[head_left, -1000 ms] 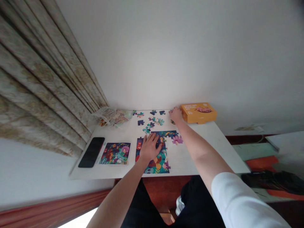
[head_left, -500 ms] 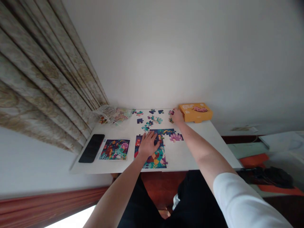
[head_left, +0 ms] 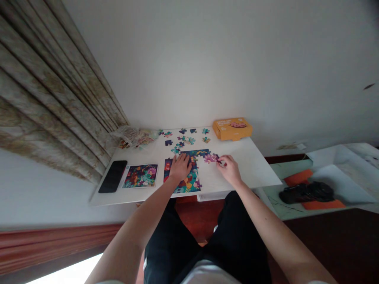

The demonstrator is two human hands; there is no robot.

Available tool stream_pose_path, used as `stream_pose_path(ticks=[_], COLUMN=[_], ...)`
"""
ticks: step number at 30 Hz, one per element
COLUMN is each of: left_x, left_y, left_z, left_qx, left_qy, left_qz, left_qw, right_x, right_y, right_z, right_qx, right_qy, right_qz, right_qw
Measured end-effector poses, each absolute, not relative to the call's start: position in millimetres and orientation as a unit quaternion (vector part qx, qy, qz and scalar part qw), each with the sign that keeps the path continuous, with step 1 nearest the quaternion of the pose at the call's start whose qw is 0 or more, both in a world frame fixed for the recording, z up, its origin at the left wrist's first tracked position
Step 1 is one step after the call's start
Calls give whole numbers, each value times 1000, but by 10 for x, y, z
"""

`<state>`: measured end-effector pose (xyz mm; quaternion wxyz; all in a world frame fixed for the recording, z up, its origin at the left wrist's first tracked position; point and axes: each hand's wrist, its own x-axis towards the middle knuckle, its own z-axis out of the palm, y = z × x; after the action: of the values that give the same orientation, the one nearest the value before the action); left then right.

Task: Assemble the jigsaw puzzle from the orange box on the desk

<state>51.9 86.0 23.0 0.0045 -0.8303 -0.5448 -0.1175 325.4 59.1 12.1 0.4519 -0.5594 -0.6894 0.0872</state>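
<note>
On the white tabletop, the left hand lies flat and open on the part-built jigsaw puzzle. Beside its purple section, the right hand pinches a light, stiff cardboard jigsaw piece, best held by its edges.

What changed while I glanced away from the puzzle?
The right hand moved from beside the orange box back toward the person, and its fingertips now sit at the purple section of the jigsaw puzzle. The left hand stayed flat on the puzzle; the orange box and phone stayed put.
</note>
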Motion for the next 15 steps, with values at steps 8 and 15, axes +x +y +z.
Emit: stream_pose_path(ticks=[8, 15], left_x=[815, 1067], left_y=[777, 723], left_z=[302, 256], left_qx=[-871, -882], left_qy=[-475, -449], left_qz=[-124, -126], left_qw=[-17, -59], right_x=[3132, 3101], right_y=[213, 217], right_z=[-52, -43], right_qx=[-596, -616], right_qy=[-694, -691], right_qz=[19, 3], right_qw=[405, 377])
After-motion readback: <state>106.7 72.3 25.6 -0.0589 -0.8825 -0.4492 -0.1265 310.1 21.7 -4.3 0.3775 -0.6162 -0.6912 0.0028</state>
